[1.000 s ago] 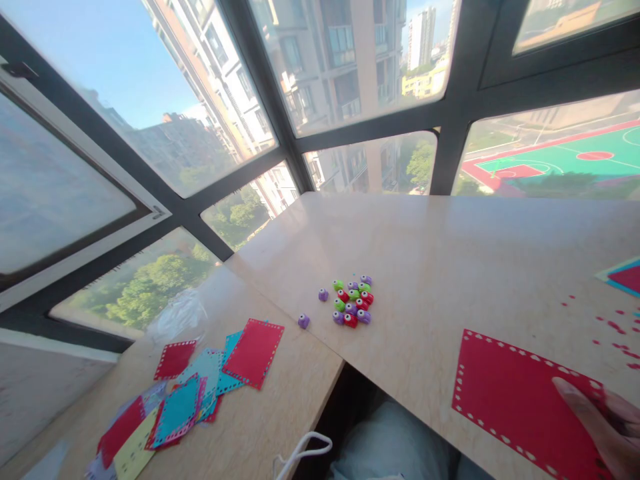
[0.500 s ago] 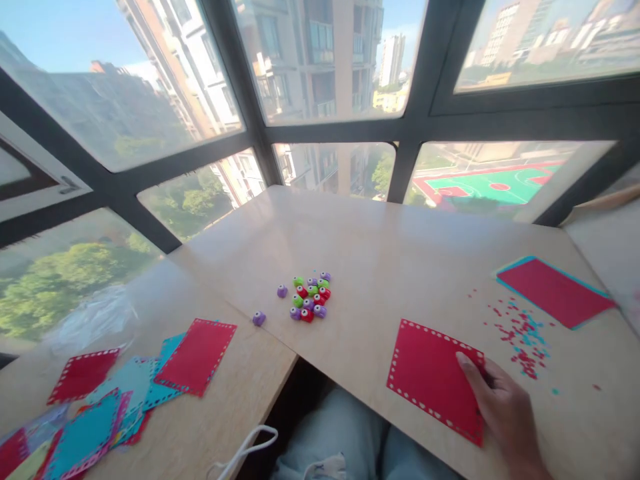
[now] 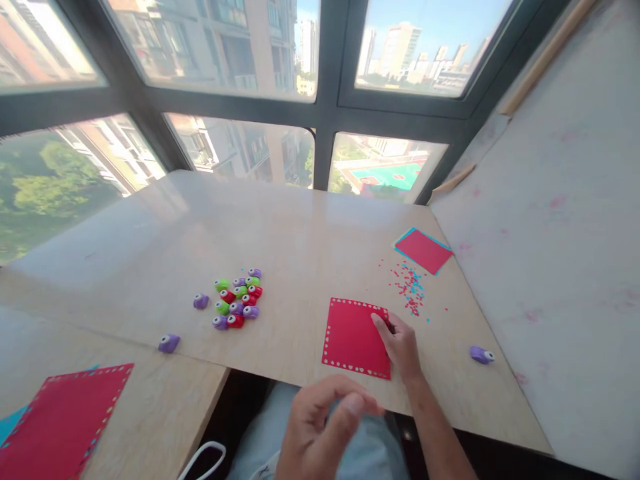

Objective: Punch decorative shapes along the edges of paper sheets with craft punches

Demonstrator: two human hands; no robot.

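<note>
A square sheet of red paper (image 3: 356, 337), with small holes punched along its left, top and bottom edges, lies at the table's front edge. My right hand (image 3: 403, 343) grips its right side, thumb on top and fingers curled at the edge. Closer to the camera, over my lap, is my left hand (image 3: 325, 423), loosely curled with thumb and fingers apart and nothing visible in it. Alone on the right stands a purple craft punch (image 3: 481, 355). Several purple, green and red craft punches (image 3: 237, 300) cluster left of the sheet.
Red and blue paper bits (image 3: 413, 287) are scattered behind my right hand, near a stack of red and blue paper (image 3: 424, 251). Another punched red sheet (image 3: 70, 420) lies at the lower left. A white cord (image 3: 210, 457) hangs by the table edge (image 3: 213, 400). Windows and a wall (image 3: 560, 233) border the table.
The view has turned right, bringing the wall and the lone purple punch into sight. My left hand has come into view from below. My right hand still holds the red sheet.
</note>
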